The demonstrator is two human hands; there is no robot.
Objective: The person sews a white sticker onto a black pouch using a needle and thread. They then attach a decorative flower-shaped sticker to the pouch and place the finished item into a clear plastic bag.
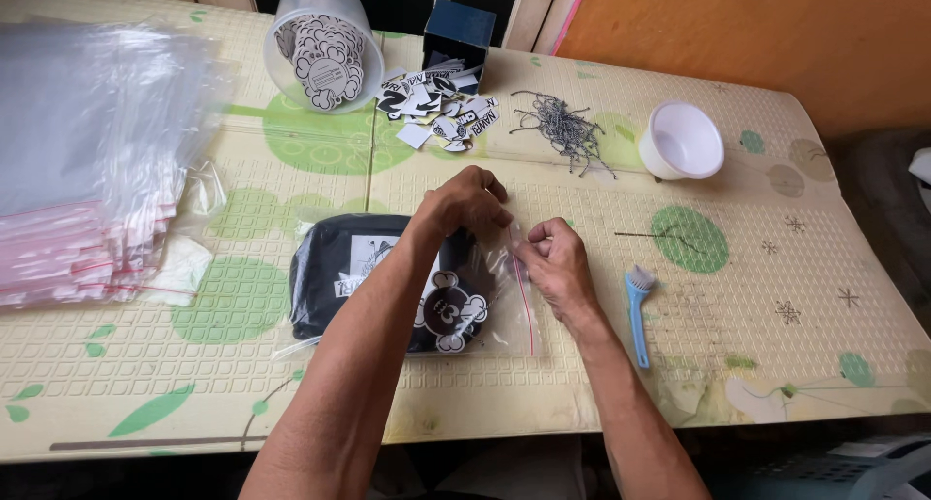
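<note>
A person's two bare hands work at the red-striped mouth of a clear zip bag point(485, 301) lying at the middle of a cream, green-patterned surface point(776, 267). The left hand point(467, 201) rests on the bag's top edge, its grip curled shut around the plastic near the seal; the right hand point(555, 258) pinches the same seal strip between thumb and fingertips, touching the bag's right side. Inside the bag sits a folded black garment point(335, 272) with a black-and-white cartoon sticker point(451, 311) lying over it.

Right of the bag lies a small blue brush point(637, 311). Beyond the bag are a heap of loose stickers point(432, 102), a tipped clear tub point(320, 44) holding more, a dark blue box point(458, 32), a tangle of grey strings point(564, 127) and a white bowl point(682, 139). Left of the bag, a stack of empty zip bags point(87, 170) lies well apart.
</note>
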